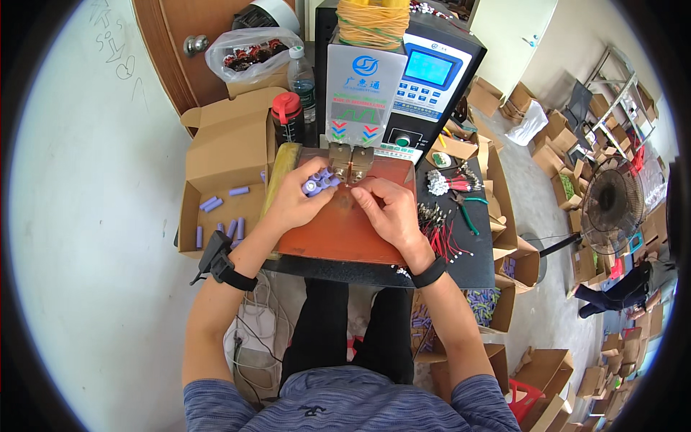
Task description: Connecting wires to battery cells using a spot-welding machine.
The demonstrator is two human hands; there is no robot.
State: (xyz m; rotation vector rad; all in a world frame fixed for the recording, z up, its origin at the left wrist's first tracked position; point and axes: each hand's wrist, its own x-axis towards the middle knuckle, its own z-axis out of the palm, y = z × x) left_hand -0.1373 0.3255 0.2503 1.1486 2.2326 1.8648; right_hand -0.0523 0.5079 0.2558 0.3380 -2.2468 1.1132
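Note:
My left hand (294,200) is closed around several purple cylindrical battery cells (322,183), bunched with their ends toward the machine. Right beside them, my right hand (390,214) is closed, thumb and forefinger pinched just below the metal electrode heads (350,164) of a spot welder (367,93). Whatever sits between those fingertips is too small to make out. Both hands are over an orange-brown work mat (338,234) in front of the welder.
On the left, an open cardboard box (216,176) holds loose purple cells. A red-capped bottle (288,119) stands beside the welder. To the right lie green-handled pliers (468,214) and bundles of red and black wires (440,229). A fan (612,201) and another person (622,288) are farther right.

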